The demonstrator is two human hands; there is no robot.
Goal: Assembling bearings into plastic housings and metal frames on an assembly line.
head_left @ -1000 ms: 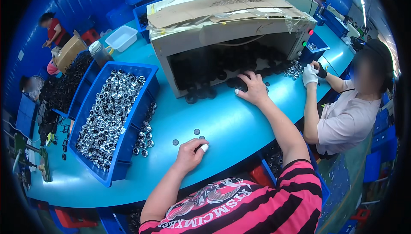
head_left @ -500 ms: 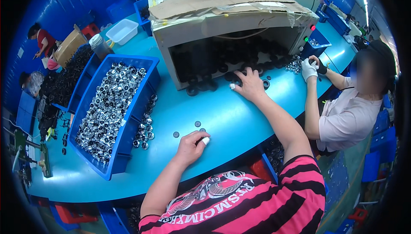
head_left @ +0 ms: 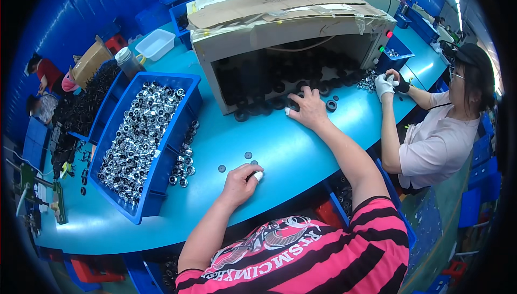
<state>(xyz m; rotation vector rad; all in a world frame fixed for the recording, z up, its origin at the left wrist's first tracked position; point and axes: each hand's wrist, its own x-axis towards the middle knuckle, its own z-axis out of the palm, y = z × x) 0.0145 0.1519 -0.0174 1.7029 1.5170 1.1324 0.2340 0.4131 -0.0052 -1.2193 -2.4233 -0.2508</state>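
My right hand (head_left: 309, 109) reaches to the front opening of a pale box-like machine (head_left: 202, 68), its fingers spread over black rings (head_left: 277, 103) heaped along the opening. A ring lies under or between its thumb and fingers; I cannot tell whether it is gripped. My left hand (head_left: 240, 185) rests on the blue-green table (head_left: 280, 154) with its fingers curled together; anything inside them is hidden. Both thumbs wear white covers. Beside the left hand lie small dark discs (head_left: 248, 155), one of them touching or close to its fingertips.
To the left stands a blue bin (head_left: 141, 213) heaped with shiny metal parts (head_left: 140, 132), with several loose ones along its right side. A white tray (head_left: 156, 45) and a jar (head_left: 128, 61) stand behind it. A co-worker (head_left: 436, 127) with a gloved hand works at the right.
My right hand has shifted slightly left and nearer me at the black rings. My left hand stays in place.
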